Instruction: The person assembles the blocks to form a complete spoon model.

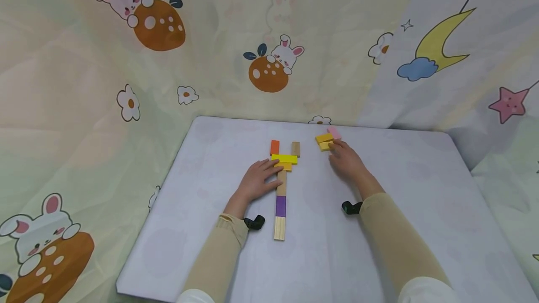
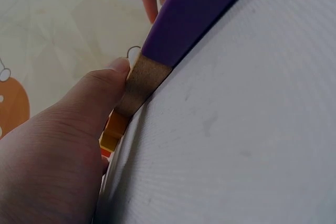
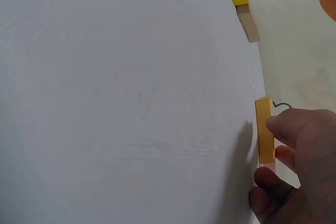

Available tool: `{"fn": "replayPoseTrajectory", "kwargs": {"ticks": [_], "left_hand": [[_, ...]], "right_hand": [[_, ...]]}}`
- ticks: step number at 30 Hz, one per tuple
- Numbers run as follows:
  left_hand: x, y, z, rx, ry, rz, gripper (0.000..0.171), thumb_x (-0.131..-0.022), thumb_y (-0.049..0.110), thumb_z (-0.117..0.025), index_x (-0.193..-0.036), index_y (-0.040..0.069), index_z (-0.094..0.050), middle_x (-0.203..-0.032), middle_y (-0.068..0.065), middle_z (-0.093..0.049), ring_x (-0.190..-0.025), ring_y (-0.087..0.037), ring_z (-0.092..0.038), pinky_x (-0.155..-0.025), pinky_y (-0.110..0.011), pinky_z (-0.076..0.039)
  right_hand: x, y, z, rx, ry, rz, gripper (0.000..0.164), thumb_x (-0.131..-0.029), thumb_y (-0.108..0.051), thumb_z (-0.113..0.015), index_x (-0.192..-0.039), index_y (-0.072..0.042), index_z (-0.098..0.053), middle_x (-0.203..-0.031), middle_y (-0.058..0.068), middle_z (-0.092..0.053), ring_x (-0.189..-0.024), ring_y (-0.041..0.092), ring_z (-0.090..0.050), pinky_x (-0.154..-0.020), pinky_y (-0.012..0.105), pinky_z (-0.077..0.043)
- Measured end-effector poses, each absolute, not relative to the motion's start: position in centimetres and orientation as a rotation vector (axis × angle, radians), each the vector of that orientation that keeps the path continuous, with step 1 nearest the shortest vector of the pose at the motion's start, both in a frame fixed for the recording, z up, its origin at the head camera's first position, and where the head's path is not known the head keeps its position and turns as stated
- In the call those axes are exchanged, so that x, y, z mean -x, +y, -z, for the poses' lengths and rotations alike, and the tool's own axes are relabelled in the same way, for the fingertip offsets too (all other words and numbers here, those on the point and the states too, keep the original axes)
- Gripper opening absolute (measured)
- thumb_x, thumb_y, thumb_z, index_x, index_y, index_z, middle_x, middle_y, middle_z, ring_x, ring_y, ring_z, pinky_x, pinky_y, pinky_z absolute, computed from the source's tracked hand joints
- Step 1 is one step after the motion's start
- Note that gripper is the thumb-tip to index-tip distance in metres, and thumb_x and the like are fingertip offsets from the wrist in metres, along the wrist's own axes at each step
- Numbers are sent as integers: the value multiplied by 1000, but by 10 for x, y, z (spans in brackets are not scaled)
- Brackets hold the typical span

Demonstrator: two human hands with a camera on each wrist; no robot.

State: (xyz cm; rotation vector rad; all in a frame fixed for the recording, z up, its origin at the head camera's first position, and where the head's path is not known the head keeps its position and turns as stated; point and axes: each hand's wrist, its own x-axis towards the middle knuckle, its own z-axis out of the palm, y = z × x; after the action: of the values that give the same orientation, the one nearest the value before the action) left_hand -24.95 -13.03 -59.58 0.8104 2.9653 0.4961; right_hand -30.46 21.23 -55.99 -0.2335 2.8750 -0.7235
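Observation:
My left hand (image 1: pixel 258 180) rests beside and over a row of flat blocks. Its fingertips lie on an orange-yellow block (image 1: pixel 287 167) and a longer yellow block (image 1: pixel 288 159), while the thumb touches the side of a plain wooden block (image 2: pixel 144 82). Below that, the row goes on with a purple block (image 1: pixel 280 206) and a pale wooden block (image 1: pixel 280 229). At the back, my right hand (image 1: pixel 346 159) pinches a light yellow block (image 3: pixel 265 135), thumb on its face. Next to it lie a darker yellow block (image 1: pixel 324 138) and a pink block (image 1: pixel 334 133).
A red-orange block (image 1: pixel 275 147) and a brown wooden block (image 1: pixel 295 148) stick out beyond the long yellow block. Everything lies on a white tabletop (image 1: pixel 189 247). A patterned cloth (image 1: pixel 223 27) with rabbits hangs behind the table's far edge.

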Motion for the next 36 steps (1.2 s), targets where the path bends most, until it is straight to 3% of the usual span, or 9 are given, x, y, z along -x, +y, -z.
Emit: {"fn": "replayPoseTrajectory", "kwargs": {"ticks": [15,22,36], "left_hand": [[251,-131,598,-825,2986,-482,58,-96,61,-50,-148,36,-46,-159,8,-36,-149,-20,-30,-125,-42,-21],[251,-131,599,-834,2987,-487,58,-96,62,-49,-148,36,-45,-159,9,-36,-149,-20,-30,-125,-41,-21],[252,-131,601,-834,2992,-479,58,-96,62,-48,-148,36,-45,-159,8,-36,-149,-21,-30,-124,-43,-22]], "right_hand": [[276,217,575,217,2941,844,49,-100,-23,-52,-147,-12,-47,-156,15,-33,-136,39,-42,-111,59,-38],[285,229,579,172,2868,1014,58,-100,-27,-57,-154,-18,-37,-159,14,-31,-142,37,-36,-115,59,-33],[304,235,576,187,2813,959,50,-99,-28,-60,-146,-15,-48,-150,12,-45,-123,33,-51,-106,55,-43]]}}
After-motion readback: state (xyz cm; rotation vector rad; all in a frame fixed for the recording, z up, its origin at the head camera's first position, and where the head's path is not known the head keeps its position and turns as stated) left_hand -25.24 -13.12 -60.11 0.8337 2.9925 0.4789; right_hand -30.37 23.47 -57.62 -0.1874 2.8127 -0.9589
